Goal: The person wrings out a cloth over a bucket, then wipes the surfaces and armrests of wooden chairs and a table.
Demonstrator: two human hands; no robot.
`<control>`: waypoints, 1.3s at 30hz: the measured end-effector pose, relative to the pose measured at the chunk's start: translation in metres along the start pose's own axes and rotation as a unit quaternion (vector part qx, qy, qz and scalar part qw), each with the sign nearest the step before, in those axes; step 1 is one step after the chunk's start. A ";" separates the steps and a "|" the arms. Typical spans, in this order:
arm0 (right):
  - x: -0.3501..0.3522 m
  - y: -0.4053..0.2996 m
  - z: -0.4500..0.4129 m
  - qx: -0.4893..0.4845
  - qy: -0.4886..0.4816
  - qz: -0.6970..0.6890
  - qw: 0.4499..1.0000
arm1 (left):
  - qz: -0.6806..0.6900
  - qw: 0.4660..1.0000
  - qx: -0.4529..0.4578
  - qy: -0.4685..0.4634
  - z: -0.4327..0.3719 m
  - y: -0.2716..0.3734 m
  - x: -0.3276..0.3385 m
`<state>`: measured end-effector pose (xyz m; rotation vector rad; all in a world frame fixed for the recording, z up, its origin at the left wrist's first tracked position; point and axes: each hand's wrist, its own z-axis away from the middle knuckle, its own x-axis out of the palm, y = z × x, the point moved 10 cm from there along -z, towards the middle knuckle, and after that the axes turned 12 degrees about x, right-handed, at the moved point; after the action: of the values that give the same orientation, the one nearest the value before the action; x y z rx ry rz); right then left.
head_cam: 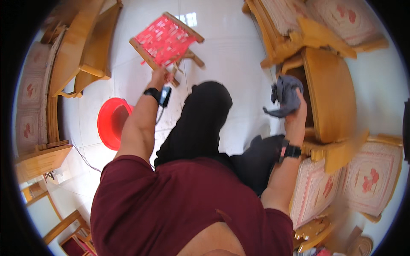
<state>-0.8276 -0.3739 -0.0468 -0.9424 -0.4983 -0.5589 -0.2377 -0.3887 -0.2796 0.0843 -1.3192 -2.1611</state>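
Observation:
My left hand (161, 78) grips the near edge of a folding wooden stool (145, 52) with a red and white woven seat. The stool is tilted over the tiled floor, its crossed legs showing at the right. In my right hand (299, 107) is a crumpled dark grey cloth (286, 92), one end hanging loose to the left. That hand is in front of a wooden side table (331, 96). A red plastic bucket (102, 128) stands on the floor beside my left forearm; its contents cannot be made out clearly.
Wooden seats with patterned cushions (368, 179) line the right side. A long wooden table (72, 48) stands at the left, near another cushioned seat (30, 92). A thin cable (84, 158) runs across the floor at the lower left. A wooden chair (69, 224) is at the lower left.

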 end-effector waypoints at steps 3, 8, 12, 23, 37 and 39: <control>0.004 0.008 0.005 0.013 0.072 0.002 0.997 | -0.153 0.980 0.076 -0.099 -0.009 0.012 -0.020; -0.022 -0.014 0.041 0.007 0.061 0.063 0.996 | -0.247 0.943 0.018 -0.222 0.034 0.038 0.021; -0.075 -0.040 0.093 -0.034 0.186 0.081 0.979 | -0.084 0.984 -0.119 -0.102 0.060 0.029 -0.005; -0.080 -0.054 0.112 -0.116 0.018 0.077 0.990 | -0.158 0.976 -0.132 -0.070 0.070 -0.019 -0.078; -0.003 -0.010 0.062 -0.020 0.074 0.000 0.997 | -0.413 0.828 -0.370 -0.083 0.350 -0.165 -0.204; 0.000 -0.004 0.049 -0.012 0.044 -0.009 0.999 | -0.413 0.829 -0.370 -0.078 0.366 -0.174 -0.219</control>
<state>-0.8383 -0.3340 -0.0199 -0.9317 -0.4212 -0.6209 -0.2656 0.0703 -0.2930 0.1933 -0.4103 -3.3406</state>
